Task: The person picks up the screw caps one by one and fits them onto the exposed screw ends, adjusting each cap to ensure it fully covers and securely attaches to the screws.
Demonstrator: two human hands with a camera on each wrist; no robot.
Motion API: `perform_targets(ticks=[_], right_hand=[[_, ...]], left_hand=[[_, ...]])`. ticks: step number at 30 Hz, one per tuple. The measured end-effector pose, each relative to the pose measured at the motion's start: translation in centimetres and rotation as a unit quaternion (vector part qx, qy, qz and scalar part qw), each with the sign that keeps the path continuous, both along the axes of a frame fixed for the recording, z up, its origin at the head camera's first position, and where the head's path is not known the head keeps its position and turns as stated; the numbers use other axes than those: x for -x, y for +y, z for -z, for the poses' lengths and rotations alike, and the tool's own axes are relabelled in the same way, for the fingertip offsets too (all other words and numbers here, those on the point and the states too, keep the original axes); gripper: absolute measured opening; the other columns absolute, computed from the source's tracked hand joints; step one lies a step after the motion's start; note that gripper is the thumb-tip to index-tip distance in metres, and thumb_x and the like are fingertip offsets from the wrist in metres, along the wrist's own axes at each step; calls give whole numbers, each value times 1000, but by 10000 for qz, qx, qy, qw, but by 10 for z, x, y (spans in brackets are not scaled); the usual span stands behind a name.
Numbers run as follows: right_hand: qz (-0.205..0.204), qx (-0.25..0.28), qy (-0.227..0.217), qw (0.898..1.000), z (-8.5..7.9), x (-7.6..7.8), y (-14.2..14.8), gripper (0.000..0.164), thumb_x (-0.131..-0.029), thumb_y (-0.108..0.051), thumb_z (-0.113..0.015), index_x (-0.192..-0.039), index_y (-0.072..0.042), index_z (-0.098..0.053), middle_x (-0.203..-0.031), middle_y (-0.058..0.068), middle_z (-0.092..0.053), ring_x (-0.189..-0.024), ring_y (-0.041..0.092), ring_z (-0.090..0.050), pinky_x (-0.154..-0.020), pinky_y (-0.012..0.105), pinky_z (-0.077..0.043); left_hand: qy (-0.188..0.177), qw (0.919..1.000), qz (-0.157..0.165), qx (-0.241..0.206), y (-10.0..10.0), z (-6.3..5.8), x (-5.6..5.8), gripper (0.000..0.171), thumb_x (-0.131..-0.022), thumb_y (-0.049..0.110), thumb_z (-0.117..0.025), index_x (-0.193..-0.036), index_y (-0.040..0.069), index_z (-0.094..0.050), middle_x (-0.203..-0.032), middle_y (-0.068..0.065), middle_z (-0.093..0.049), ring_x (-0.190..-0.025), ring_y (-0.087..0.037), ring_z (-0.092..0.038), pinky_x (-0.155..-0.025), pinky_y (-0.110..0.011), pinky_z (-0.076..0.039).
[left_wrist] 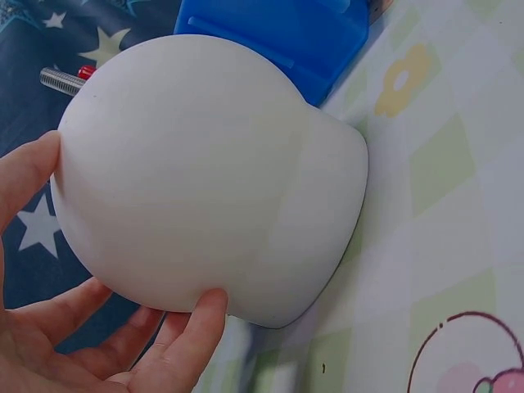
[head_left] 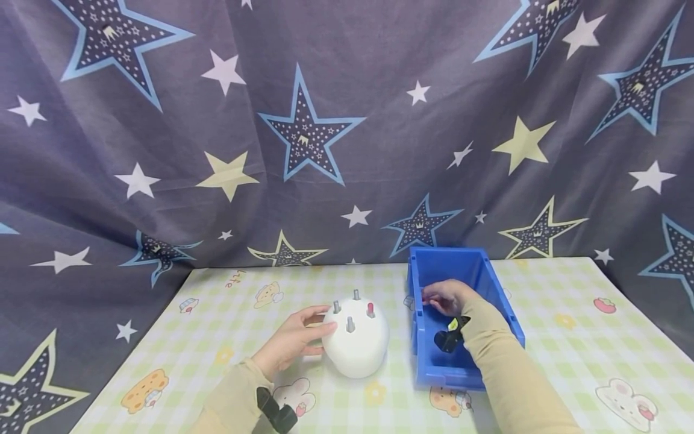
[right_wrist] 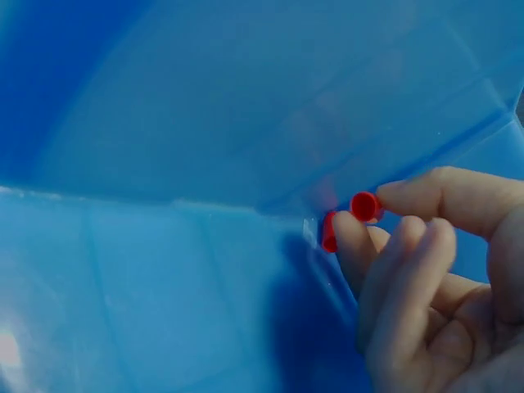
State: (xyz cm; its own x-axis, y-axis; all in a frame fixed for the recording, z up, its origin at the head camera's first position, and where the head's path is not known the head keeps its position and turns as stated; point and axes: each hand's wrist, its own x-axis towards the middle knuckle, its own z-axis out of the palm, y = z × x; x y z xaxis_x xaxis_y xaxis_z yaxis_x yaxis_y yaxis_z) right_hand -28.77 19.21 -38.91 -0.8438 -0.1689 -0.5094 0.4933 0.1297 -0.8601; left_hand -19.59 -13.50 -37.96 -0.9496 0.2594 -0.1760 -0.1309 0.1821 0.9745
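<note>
A white rounded body [head_left: 356, 346] with a flat base stands on the table. Several threaded metal studs [head_left: 350, 324] stick up from its top, and a red cap [head_left: 371, 308] covers one. My left hand [head_left: 298, 337] holds its left side, thumb and fingers spread against the smooth surface. Inside the blue bin [head_left: 470, 378], my right hand [head_left: 449, 295] pinches a small hollow red cap [right_wrist: 366, 207] between fingertips, its open end toward the wrist camera. A second red cap [right_wrist: 329, 233] lies in the bin's corner, against one fingertip and partly hidden by it.
The bin stands right of the white body, its walls rising around my right hand. A checked cloth [head_left: 217, 337] with cartoon prints covers the table. Behind the table's far edge hangs a dark curtain [head_left: 379, 150] with stars. Each wrist carries a black camera [head_left: 278, 411].
</note>
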Motion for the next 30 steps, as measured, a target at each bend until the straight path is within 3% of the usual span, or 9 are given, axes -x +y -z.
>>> perform_targets(ticks=[6,17,23,30], right_hand=[[82,203,-65,9997,2,1,-2,8,-92,-3,-48,-89,-1,-55,-62,0,-63,-48,-3,-53,-52,4,-48],[267,741,-14,9969,1,-2,-1,7,-94,-2,-45,-92,0,-51,-62,-1,-61,-51,-1,-54,-55,9,-53],[507,682,40,9964,-3,-4,-2,3,-93,-2,-46,-94,-1,-49,-64,0,-60,-55,3,-57,-58,17,-58],[412,689,162,9966,-10,-2,-3,6,-94,-2,-44,-97,1,-49,-66,-1,-60,-57,3,-58,-59,18,-58]], left_hand=[[-9,10000,-30,-40,0,0,0,62,-87,18,-67,-139,-2,-40,-137,-30,-40,-110,-37,-58,-87,-51,-56],[-24,10000,24,13,0,0,0,63,-87,19,-66,-140,-2,-39,-138,-30,-39,-112,-39,-57,-87,-50,-56],[-34,10000,80,-15,-1,2,1,64,-87,20,-67,-140,-2,-38,-138,-30,-39,-111,-38,-58,-87,-50,-56],[-26,10000,43,-58,-1,2,2,63,-87,19,-66,-140,-2,-38,-137,-30,-39,-110,-37,-58,-86,-50,-56]])
